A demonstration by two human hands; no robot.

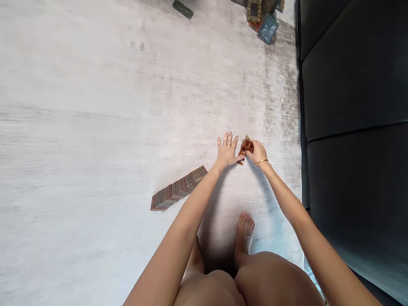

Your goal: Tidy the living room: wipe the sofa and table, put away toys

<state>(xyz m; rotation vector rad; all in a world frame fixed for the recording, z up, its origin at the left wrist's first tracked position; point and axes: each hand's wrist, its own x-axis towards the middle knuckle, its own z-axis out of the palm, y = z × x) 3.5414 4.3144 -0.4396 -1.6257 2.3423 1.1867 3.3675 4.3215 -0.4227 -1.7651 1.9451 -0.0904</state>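
My left hand lies with its fingers spread on the pale carpet, its thumb reaching toward a small reddish-brown bunch of thin flat pieces that look like cards. My right hand, a bracelet at its wrist, has its fingers closed on that bunch from the right. The fingertips partly cover the pieces, so their exact kind is unclear. Left of my left forearm a long slanting row of tightly packed thin pieces, brown and grey at the edges, rests on the carpet; the forearm hides its right end.
A black padded sofa runs along the right side. At the top are a blue box with a star-like pattern, a framed patterned piece and a dark green block. My bare foot is on the carpet.
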